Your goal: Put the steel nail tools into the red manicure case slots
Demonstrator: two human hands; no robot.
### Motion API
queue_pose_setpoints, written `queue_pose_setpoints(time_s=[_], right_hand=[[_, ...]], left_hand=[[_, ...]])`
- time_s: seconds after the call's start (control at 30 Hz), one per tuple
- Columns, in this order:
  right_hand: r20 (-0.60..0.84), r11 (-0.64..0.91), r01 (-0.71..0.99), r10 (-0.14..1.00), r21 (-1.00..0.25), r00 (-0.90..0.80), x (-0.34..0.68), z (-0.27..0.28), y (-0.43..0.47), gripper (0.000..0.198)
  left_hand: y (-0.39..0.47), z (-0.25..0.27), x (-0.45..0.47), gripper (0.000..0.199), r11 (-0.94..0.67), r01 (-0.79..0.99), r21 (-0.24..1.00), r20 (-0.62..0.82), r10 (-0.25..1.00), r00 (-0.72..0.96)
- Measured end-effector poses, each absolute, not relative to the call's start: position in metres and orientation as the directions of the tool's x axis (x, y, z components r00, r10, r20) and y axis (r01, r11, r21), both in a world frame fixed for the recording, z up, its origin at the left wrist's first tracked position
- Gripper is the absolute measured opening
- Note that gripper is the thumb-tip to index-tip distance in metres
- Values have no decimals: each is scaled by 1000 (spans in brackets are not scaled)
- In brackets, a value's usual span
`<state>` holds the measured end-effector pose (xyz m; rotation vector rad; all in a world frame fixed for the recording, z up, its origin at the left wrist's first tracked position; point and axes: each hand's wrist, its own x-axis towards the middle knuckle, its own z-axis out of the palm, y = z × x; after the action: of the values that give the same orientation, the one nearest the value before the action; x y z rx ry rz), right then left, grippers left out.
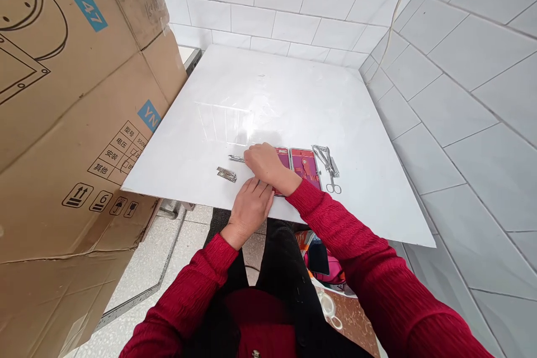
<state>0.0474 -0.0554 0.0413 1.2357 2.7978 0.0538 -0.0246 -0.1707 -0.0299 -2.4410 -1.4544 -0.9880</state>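
Note:
An open manicure case (305,166) with a red and purple lining lies near the front edge of the white table. My left hand (251,207) is closed at the case's near left side, its fingertips against the edge. Crossing above it, my right hand (265,163) is curled over the left half of the case; its fingers and whatever they hold are hidden. A thin metal tool (236,158) sticks out left of my right hand. Nail clippers (226,174) lie farther left. Right of the case are cuticle nippers (324,156) and small scissors (333,185).
The white table (293,95) meets a tiled wall (281,0) behind and another at the right. A tall cardboard box (84,123) stands along the left edge. Under the table, a bag with a dark phone-like item (318,259) sits beside my legs.

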Motion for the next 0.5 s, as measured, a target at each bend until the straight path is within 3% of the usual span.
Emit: queue_pose_setpoints(time_s=[0.2, 0.5], right_hand=[[-148, 708, 694, 706, 130, -693, 39, 53, -58, 27], [-203, 762, 636, 647, 127, -735, 41, 67, -64, 30]], left_hand=[[-172, -29, -25, 20, -530, 817, 225, 588, 743, 320], [-171, -31, -26, 20, -539, 811, 227, 615, 725, 309]])
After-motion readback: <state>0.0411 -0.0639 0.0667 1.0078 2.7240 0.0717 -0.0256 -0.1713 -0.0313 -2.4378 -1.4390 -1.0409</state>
